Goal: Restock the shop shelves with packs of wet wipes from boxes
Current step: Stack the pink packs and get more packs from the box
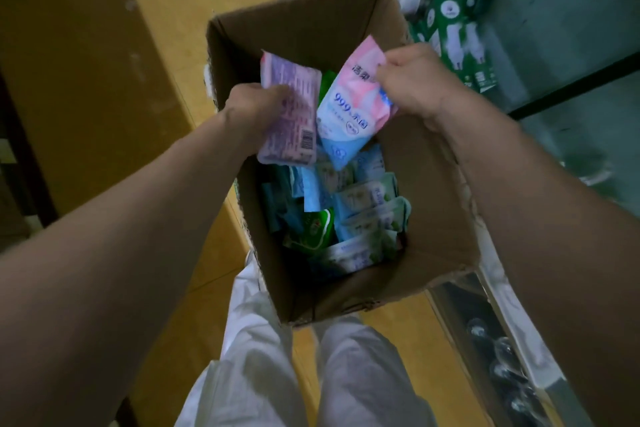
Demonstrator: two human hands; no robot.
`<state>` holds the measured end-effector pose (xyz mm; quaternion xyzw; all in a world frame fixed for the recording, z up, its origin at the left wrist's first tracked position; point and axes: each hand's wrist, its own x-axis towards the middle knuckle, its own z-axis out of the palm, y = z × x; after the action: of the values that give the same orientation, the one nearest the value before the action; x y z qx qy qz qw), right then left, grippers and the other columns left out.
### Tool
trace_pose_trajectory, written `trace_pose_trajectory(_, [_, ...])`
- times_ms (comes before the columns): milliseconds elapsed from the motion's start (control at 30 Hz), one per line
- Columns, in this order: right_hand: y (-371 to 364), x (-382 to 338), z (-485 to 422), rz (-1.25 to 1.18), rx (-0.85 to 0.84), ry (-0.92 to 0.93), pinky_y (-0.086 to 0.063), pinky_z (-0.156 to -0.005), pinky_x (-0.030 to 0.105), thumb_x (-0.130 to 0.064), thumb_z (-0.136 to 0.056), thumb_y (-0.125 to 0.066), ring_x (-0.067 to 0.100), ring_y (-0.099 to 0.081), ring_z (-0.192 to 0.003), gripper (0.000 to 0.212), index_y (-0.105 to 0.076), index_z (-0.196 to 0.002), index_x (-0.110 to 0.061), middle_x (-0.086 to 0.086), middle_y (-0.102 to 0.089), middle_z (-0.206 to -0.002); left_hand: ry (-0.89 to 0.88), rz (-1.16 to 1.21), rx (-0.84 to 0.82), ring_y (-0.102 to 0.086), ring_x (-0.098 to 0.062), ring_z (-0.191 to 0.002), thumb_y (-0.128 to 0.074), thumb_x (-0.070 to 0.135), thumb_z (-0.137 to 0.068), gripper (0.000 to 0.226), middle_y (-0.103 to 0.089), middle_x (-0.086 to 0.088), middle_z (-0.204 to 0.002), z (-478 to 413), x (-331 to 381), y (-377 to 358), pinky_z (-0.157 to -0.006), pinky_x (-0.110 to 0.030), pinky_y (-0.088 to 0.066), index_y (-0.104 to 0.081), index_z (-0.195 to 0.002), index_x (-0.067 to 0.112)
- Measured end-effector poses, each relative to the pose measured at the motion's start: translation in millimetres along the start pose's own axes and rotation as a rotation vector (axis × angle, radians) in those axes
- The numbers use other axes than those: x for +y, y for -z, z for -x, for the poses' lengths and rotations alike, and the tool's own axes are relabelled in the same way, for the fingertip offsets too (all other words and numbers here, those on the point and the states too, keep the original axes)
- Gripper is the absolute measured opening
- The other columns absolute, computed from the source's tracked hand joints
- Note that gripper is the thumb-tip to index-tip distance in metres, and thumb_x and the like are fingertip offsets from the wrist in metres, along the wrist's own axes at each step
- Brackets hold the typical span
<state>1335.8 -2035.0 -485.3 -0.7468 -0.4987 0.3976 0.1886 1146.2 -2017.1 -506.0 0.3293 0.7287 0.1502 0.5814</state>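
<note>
Packs (360,215) lie low in the box (311,28), and picking is on: the left hand (254,111) grips a purple pack (294,107), the right hand (415,80) pinches a pink pack (349,104), and both likely go to the shelf (561,10) next.

The person wears loose white trousers of thin crinkled fabric (363,374), creased in soft folds over both legs. The left forearm (121,236) and right forearm (536,218) are bare up to the frame's edge, uncovered by any sleeve.
</note>
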Motion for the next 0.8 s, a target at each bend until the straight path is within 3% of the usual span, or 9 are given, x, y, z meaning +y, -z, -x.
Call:
trace_pose_trajectory(67, [2.0, -3.8, 4.7, 0.099, -0.064, 0.035, -0.028, -0.045, 0.022, -0.008, -0.091, -0.044, 0.008, -0.036, -0.052, 0.037, -0.042, -0.054, -0.012, -0.001, -0.039, -0.057, -0.002, -0.001, -0.049, -0.069, -0.02, -0.088, -0.062, 0.034, -0.091, 0.026, -0.066, -0.006, -0.104, 9.2, -1.2, -1.1, -0.083, -0.041, -0.057, -0.058, -0.111, 0.018])
trace_pose_trajectory(233, [0.1, -0.9, 15.0, 0.144, -0.109, 0.033, -0.034, -0.054, 0.025, -0.011, -0.093, -0.042, 0.013, -0.046, -0.06, 0.03, -0.054, -0.065, -0.011, 0.002, -0.05, -0.064, -0.031, -0.014, -0.04, -0.066, -0.023, -0.098, -0.06, 0.036, -0.092, 0.024, -0.064, -0.006, -0.111, 21.8, -15.7, -6.9, -0.089, -0.045, -0.055, -0.052, -0.111, 0.023])
trace_pose_trajectory(333, [3.6, 0.1, 21.4, 0.125, -0.055, 0.039, -0.029, -0.053, 0.026, -0.011, -0.091, -0.042, 0.015, -0.043, -0.061, 0.029, -0.052, -0.064, -0.008, 0.004, -0.046, -0.063, 0.015, 0.029, -0.062, -0.069, -0.025, -0.09, -0.062, 0.035, -0.091, 0.032, -0.067, -0.009, -0.108, 30.4, -20.8, -9.5, -0.084, -0.045, -0.057, -0.057, -0.117, 0.015])
trace_pose_trajectory(467, [13.7, -11.2, 28.5, 0.141, 0.06, 0.082, -0.024, -0.05, 0.029, -0.011, -0.089, -0.044, 0.019, -0.04, -0.065, 0.028, -0.046, -0.061, -0.011, 0.008, -0.041, -0.063, 0.04, 0.166, -0.145, -0.07, -0.028, -0.077, -0.064, 0.024, -0.09, 0.019, -0.072, -0.015, -0.096, 48.6, -17.4, -18.5, -0.073, -0.045, -0.059, -0.066, -0.098, 0.006])
trace_pose_trajectory(567, [15.6, -23.1, 35.4, 0.157, 0.084, 0.062, -0.025, -0.049, 0.028, -0.013, -0.092, -0.042, 0.016, -0.037, -0.055, 0.037, -0.038, -0.056, -0.011, 0.002, -0.039, -0.058, 0.104, 0.216, -0.23, -0.071, -0.03, -0.086, -0.06, 0.031, -0.091, 0.028, -0.073, -0.014, -0.097, 67.4, -10.3, -18.1, -0.078, -0.05, -0.057, -0.068, -0.104, 0.008])
trace_pose_trajectory(633, [15.3, -29.8, 41.0, 0.151, 0.106, 0.047, -0.027, -0.05, 0.027, -0.014, -0.092, -0.042, 0.014, -0.039, -0.055, 0.037, -0.04, -0.056, -0.011, 0.001, -0.041, -0.059, 0.135, 0.253, -0.259, -0.07, -0.029, -0.09, -0.058, 0.035, -0.091, 0.033, -0.073, -0.013, -0.102, 79.5, -6.1, -13.8, -0.078, -0.046, -0.057, -0.068, -0.111, 0.011])
trace_pose_trajectory(800, [10.5, -47.7, 57.7, 0.026, 0.147, 0.044, -0.039, -0.058, 0.026, -0.017, -0.09, -0.049, 0.018, -0.049, -0.063, 0.034, -0.051, -0.056, -0.011, 0.003, -0.052, -0.065, 0.162, 0.376, -0.305, -0.071, -0.023, -0.07, -0.061, 0.052, -0.085, 0.042, -0.073, -0.011, -0.094, 114.3, -8.9, 7.3, -0.061, -0.034, -0.059, -0.071, -0.1, 0.014])
